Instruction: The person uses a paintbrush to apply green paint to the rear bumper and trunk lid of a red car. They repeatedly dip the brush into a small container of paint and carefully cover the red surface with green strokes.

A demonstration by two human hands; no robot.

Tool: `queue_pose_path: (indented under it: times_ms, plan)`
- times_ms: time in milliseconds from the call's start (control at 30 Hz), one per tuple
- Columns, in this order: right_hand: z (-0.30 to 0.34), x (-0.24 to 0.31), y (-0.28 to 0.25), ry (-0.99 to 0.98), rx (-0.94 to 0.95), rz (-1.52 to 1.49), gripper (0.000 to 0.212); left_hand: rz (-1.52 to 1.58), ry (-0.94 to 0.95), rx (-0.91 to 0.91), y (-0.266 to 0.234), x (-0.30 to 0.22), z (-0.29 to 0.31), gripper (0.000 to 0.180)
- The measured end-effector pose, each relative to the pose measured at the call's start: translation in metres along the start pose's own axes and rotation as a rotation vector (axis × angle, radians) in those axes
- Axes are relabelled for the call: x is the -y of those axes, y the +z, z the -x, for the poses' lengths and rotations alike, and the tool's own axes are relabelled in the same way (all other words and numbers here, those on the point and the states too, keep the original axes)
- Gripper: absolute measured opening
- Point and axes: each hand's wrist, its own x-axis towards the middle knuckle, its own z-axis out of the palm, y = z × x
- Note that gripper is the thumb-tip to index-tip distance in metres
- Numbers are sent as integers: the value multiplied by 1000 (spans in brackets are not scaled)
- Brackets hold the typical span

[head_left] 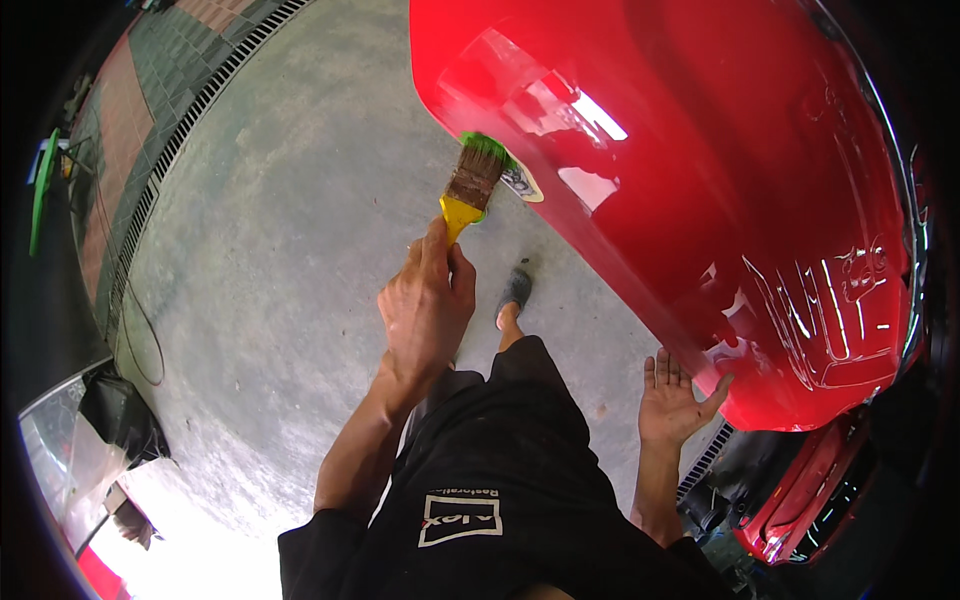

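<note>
My left hand [428, 300] grips the yellow handle of a wide paintbrush [472, 188], held out ahead of me. Its brown bristles point away and reach the near-left edge of a glossy red car body panel [640, 120]. Bright green [484, 143] shows at the bristle tips. Whether the tips touch the panel I cannot tell. Beside the brush, a small grey and cream patch [521, 182] breaks the red paint. My right hand [676, 402] is empty, palm up with fingers spread, beside the panel's lower right edge; its thumb overlaps the red in the picture.
Grey concrete floor [270, 240] spreads under me, with my shoe [515, 290] below the brush. A drain grate [160, 170] and a thin cable [150, 340] run along the left. Another red car part [800, 490] stands at the lower right, and a black bag-like object [122, 415] lies lower left.
</note>
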Motion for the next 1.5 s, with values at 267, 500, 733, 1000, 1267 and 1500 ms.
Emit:
queue_pose_path:
  times_ms: [267,500,733,1000,1267,1500]
  plan:
    - [1,-1,4,-2,2,3,83,-20,95,-20,9,-1,6,37]
    - [2,0,5,-7,-2,13,84,5,62,-2,10,-7,18,38]
    - [2,-2,6,-9,-14,30,87,-17,91,-14,8,-8,21,35]
    - [2,0,4,-4,7,22,85,-8,43,-11,1,-9,1,34]
    - [1,-1,5,-12,-14,24,87,-6,89,10,3,-8,7,32]
    - [1,-2,5,-23,-21,36,88,-9,107,8,6,-11,14,34]
